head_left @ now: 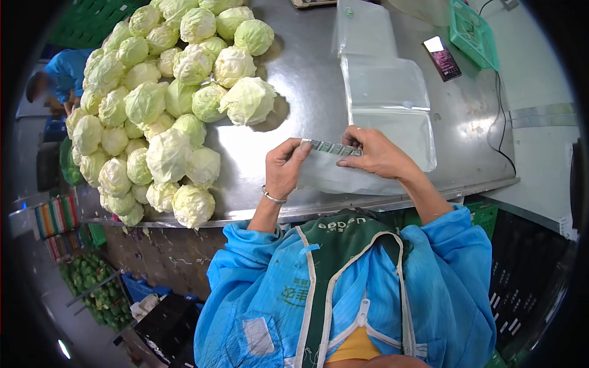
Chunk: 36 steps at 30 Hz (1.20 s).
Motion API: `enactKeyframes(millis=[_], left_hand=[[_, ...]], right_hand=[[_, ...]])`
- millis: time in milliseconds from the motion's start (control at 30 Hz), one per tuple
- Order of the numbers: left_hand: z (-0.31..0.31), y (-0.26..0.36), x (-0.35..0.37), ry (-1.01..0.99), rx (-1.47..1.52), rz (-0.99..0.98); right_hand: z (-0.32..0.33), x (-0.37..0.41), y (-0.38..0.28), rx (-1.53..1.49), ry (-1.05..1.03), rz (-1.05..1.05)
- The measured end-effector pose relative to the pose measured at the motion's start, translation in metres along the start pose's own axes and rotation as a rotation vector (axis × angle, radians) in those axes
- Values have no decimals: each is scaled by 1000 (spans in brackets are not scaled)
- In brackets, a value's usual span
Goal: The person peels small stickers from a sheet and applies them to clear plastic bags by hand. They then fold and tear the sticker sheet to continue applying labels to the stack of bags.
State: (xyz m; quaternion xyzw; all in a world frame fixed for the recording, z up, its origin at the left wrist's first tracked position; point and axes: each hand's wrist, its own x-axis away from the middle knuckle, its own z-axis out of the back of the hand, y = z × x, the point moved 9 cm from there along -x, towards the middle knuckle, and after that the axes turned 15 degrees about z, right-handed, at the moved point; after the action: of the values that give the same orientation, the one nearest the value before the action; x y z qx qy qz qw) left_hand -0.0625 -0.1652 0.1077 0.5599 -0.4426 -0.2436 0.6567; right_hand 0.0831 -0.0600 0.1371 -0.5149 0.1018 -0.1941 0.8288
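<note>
- Left hand [286, 167]: fingers curled and pinching the top left corner of a clear plastic bag [343, 176]; a thin bracelet [272, 197] sits on the wrist just below the grip.
- Right hand [375, 153]: closed over the same bag's top edge, fingers pressed along it, thumb hidden underneath.
- Clear plastic bag: held between the two hands, its body hanging below the grip over the near edge of the steel table [313, 86]. A grey patterned strip [334, 148] runs along the top edge from one grip to the other; what the strip is cannot be told.
- Stack of clear bags [385, 92]: flat on the table just beyond the right hand, with a further sheet lying past it.
- Cabbages [161, 104]: a large heap of pale green heads, off to the left of the left hand; the closest head lies near that hand but apart from it.
- Phone [442, 57]: face up, well beyond the right hand and to its right.
- Green basket [472, 29]: at the far right corner, just past the phone.
- Black cable [498, 116]: trails along the table's right side, apart from the grip.
- Another person [61, 78]: in blue, far left, behind the cabbage heap.
</note>
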Motion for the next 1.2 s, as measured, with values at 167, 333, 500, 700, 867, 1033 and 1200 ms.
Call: enactKeyframes(millis=[167,333,500,700,867,1033,1200], left_hand=[[18,-4,0,32,0,-14],[-3,-4,5,-88,120,155],[13,-18,2,-65,-49,107],[14,-10,4,-2,-57,34],[30,-11,1,56,-39,43],[31,-11,2,67,-56,40],[37,-3,3,77,-34,53]], right_hand=[[2,9,13,-60,-16,-18],[5,8,6,12,7,-31],[9,12,7,100,23,104],[15,16,9,138,8,12],[32,26,10,284,65,110],[31,32,20,181,58,9],[40,38,26,98,70,-17]])
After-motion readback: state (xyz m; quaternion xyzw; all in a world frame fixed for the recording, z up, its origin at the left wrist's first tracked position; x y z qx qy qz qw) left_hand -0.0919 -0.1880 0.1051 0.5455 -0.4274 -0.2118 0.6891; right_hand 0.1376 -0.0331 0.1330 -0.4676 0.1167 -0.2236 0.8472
